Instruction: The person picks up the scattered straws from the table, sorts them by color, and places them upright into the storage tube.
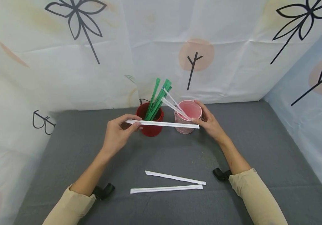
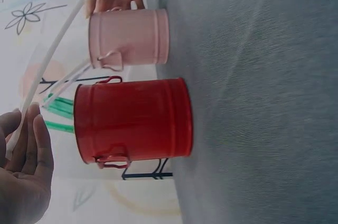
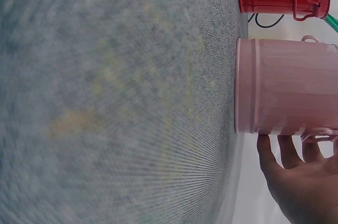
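Note:
My left hand (image 1: 115, 132) pinches a white paper-wrapped straw (image 1: 166, 124) near its left end. The straw lies nearly level in front of two small buckets, its right end close to my right thumb. My right hand (image 1: 212, 126) holds the pink bucket (image 3: 296, 86) by its right side, thumb at the rim and fingertips against the wall beside the handle. Two thin white straws (image 1: 172, 106) lean left out of the pink bucket. To its left, the red bucket (image 2: 132, 121) contains several green-wrapped straws (image 1: 159, 101).
Two more white wrapped straws (image 1: 166, 189) lie on the grey tabletop (image 1: 115, 206) nearer to me, their right ends almost meeting. A printed white cloth (image 1: 155, 31) hangs behind the buckets. Black bands (image 1: 103, 191) show at both sleeve cuffs.

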`<action>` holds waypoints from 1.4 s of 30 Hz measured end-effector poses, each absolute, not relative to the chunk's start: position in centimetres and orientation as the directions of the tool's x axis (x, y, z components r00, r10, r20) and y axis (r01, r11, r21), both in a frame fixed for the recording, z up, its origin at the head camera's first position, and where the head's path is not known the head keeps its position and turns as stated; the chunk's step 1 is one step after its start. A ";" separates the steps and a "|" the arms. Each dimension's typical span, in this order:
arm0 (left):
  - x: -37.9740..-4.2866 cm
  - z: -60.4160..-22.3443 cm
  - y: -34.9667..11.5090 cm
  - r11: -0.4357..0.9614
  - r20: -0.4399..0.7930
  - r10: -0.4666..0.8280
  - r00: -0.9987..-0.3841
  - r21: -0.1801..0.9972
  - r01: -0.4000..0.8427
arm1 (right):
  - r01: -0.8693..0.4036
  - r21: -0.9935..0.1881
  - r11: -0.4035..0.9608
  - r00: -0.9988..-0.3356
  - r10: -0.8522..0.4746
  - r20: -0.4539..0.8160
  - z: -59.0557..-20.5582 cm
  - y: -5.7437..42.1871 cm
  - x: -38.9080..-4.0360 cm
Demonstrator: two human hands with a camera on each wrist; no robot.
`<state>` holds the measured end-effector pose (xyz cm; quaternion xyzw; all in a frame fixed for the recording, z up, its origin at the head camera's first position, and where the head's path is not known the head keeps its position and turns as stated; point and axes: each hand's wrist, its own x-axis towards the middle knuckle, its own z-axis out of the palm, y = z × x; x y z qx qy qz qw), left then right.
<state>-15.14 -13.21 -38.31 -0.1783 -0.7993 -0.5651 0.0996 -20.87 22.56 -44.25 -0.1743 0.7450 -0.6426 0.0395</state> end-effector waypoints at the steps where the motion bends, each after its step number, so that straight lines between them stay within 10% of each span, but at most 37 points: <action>1: -15.3 -38.2 -13.1 0.297 0.361 0.167 -0.917 0.869 0.396 | -0.217 -0.970 0.111 -0.934 -0.313 0.173 -44.3 22.5 -20.9; 28: -20.3 -36.3 -10.5 0.474 0.397 0.239 -0.886 0.749 0.463 | -0.192 -0.974 0.122 -0.942 -0.302 0.147 -44.3 22.5 -20.8; 42: -22.4 -36.8 -7.9 0.310 0.246 0.329 -0.912 0.884 0.350 | -0.195 -0.973 0.126 -0.942 -0.301 0.150 -44.4 22.6 -20.9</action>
